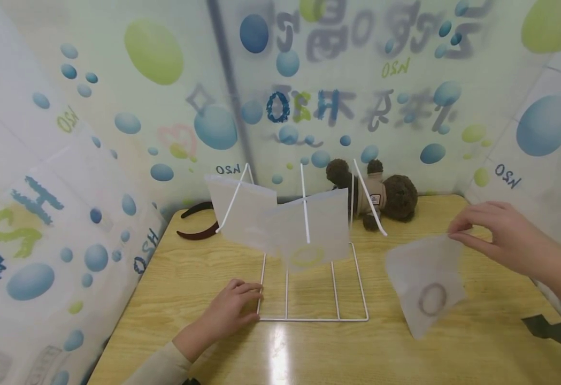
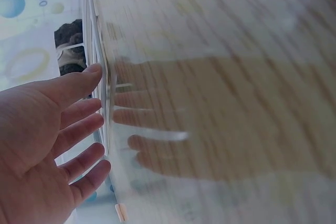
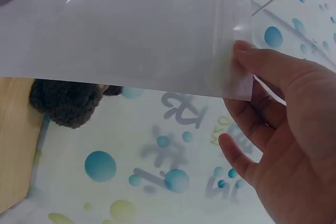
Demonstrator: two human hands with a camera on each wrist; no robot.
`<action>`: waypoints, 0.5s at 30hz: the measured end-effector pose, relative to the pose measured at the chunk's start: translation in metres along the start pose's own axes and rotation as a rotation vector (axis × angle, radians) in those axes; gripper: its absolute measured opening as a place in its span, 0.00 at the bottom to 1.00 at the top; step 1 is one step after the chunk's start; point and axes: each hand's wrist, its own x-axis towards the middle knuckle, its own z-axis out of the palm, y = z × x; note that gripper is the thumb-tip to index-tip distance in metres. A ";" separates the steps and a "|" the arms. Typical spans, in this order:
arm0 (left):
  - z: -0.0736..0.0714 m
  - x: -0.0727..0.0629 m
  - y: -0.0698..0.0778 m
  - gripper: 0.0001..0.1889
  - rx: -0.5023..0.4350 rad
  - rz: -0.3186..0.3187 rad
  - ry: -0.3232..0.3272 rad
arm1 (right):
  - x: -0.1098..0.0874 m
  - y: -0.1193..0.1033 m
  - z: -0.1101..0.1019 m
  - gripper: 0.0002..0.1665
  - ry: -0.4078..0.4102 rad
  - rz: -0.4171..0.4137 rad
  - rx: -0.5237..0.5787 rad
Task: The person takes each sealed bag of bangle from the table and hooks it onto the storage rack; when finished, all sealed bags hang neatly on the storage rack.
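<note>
My right hand (image 1: 506, 240) pinches a frosted plastic zip bag (image 1: 422, 278) by its upper corner, thumb against fingers, and the bag hangs over the right side of the table. A dark ring is printed on it. In the right wrist view, the bag's (image 3: 131, 30) seal strip runs beside the thumb. My left hand (image 1: 232, 307) touches the left base wire of a white wire rack (image 1: 314, 320), fingers loosely extended in the left wrist view. Two similar bags hang on the rack's upper prongs: a left bag (image 1: 241, 214) and a middle bag (image 1: 321, 224) with a yellow ring.
Behind the rack, a dark brown plush toy (image 1: 400, 198) lies on its side near the wall. A curved dark brown object (image 1: 197, 232) lies at the back left of the wooden table (image 1: 189, 283). Something flat and dark (image 1: 556, 331) sits at the right edge. Bubble-printed sheets enclose the table.
</note>
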 end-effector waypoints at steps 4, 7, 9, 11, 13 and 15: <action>0.000 0.001 0.000 0.23 -0.006 -0.004 -0.005 | 0.007 -0.011 -0.003 0.11 -0.003 0.008 0.014; 0.000 0.001 0.000 0.23 -0.013 -0.008 -0.008 | 0.013 -0.018 -0.004 0.06 0.014 -0.003 0.035; 0.000 0.001 0.000 0.23 -0.018 -0.011 -0.009 | 0.017 -0.022 -0.005 0.18 0.031 -0.029 0.056; 0.000 0.001 0.001 0.22 -0.021 -0.014 -0.009 | 0.022 -0.027 -0.004 0.25 0.047 -0.055 0.081; 0.001 0.000 0.001 0.23 -0.018 -0.013 -0.007 | 0.026 -0.030 -0.003 0.25 0.065 -0.081 0.099; 0.001 0.000 0.001 0.22 -0.016 -0.011 -0.004 | 0.029 -0.034 -0.002 0.25 0.075 -0.094 0.107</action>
